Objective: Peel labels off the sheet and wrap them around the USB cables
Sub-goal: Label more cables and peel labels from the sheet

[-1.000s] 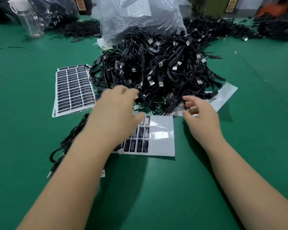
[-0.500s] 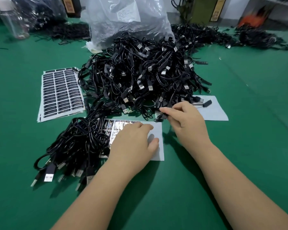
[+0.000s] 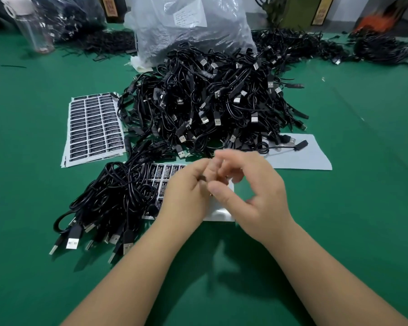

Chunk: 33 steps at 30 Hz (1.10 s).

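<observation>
1. Head view, the hands: the left hand (image 3: 186,191) and right hand (image 3: 257,194) meet just above a partly used label sheet (image 3: 160,175) near the middle of the green bench (image 3: 339,231). Both hands have their fingers curled inward and the fingertips are blurred. Something small and dark sits between them, but I cannot tell whether it is a label, a cable or both, nor how firm either grip is.
2. Head view, the sheets: the sheet under the hands shows black labels on its left part and bare backing on its right, so some labels appear already used. A full label sheet (image 3: 93,128) lies further left. An emptied-looking backing sheet (image 3: 304,158) lies to the right, part under the pile.
3. Head view, the cables: a large pile of USB cables (image 3: 210,102) sits behind the sheets. A smaller bunch of cables (image 3: 108,201) lies left of the hands, overlapping the used sheet.
4. Judgement: the smaller bunch is probably finished work, though few labels are readable on it. The big pile suggests most of the task remains.
</observation>
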{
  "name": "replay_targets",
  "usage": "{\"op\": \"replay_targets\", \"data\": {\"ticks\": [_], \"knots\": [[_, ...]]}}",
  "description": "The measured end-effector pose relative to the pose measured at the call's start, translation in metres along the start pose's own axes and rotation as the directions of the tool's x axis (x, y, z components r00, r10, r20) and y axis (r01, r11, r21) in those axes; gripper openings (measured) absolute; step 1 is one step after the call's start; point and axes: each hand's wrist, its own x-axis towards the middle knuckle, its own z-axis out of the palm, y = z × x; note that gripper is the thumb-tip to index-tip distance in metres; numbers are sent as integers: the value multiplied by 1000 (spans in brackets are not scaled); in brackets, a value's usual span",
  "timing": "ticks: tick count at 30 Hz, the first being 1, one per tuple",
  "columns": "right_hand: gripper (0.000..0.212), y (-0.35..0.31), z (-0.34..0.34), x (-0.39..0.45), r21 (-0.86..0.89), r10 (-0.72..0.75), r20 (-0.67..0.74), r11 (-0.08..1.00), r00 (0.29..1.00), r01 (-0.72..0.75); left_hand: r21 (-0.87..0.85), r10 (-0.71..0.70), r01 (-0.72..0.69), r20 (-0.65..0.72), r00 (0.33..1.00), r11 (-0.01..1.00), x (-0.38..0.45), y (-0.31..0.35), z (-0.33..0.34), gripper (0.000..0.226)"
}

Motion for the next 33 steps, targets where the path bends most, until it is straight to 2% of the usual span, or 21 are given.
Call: {"op": "replay_targets", "data": {"ticks": [1, 3, 5, 7, 9, 11, 13, 15, 16, 18, 20, 22, 24, 26, 27, 29, 30, 32, 33], "knots": [[37, 2, 0, 0, 5, 58, 18, 998, 998, -59, -78, -30, 27, -38, 999, 997, 1, 1, 0, 27], [42, 6, -1, -1, -24, 147, 88, 989, 985, -146, -88, -99, 90, -92, 991, 992, 2, 3, -1, 45], [40, 11, -1, 0, -35, 240, 171, 971, 956, -237, -98, -226, 219, -76, 971, 971, 2, 6, -3, 55], [33, 13, -2, 1, 70, 374, 245, 913, 895, -401, -182, -374, 382, 78, 924, 906, 2, 8, -6, 61], [26, 16, 0, 2, 214, 492, 320, 795, 810, -568, -233, -437, 507, 293, 850, 830, 2, 9, -8, 52], [26, 18, 2, 2, 310, 577, 362, 666, 732, -679, -147, -474, 584, 445, 760, 798, 2, 9, -10, 41], [27, 20, 1, 5, 358, 627, 385, 575, 677, -736, -20, -521, 624, 530, 669, 781, 1, 10, -11, 30], [26, 24, -3, 7, 377, 627, 411, 544, 662, -749, 93, -554, 628, 582, 595, 773, -1, 10, -11, 22], [23, 25, -4, 8, 376, 607, 427, 555, 671, -742, 133, -565, 619, 587, 580, 774, -1, 10, -10, 20], [17, 26, -3, 7, 364, 570, 417, 608, 708, -705, 136, -571, 605, 540, 618, 784, -2, 10, -6, 19], [18, 29, 1, 5, 381, 584, 354, 623, 731, -683, 59, -529, 560, 421, 737, 826, -2, 9, -4, 22], [17, 32, 2, 5, 410, 627, 320, 584, 710, -701, 17, -456, 468, 258, 852, 884, -1, 7, -6, 25], [20, 35, 1, 4, 436, 652, 316, 545, 689, -716, 27, -409, 409, 138, 902, 912, 2, 6, -9, 27], [21, 37, 1, 4, 328, 653, 297, 615, 697, -717, 98, -387, 381, 48, 921, 919, 3, 4, -12, 31], [23, 37, 1, 4, 176, 633, 299, 700, 715, -693, 120, -382, 379, 2, 924, 918, 4, 3, -14, 32], [44, 36, -1, 3, -175, 552, 394, 830, 735, -530, 67, -386, 391, -77, 919, 918, 6, 2, -16, 34], [55, 35, -1, 2, -290, 510, 459, 860, 728, -420, 12, -399, 402, -102, 911, 916, 6, 2, -17, 35], [69, 32, 0, 1, -416, 460, 546, 874, 700, -249, -91, -443, 434, -117, 889, 896, 9, 4, -20, 35], [72, 31, 0, 1, -443, 454, 566, 871, 688, -210, -122, -469, 456, -106, 877, 881, 9, 5, -21, 34]]}}
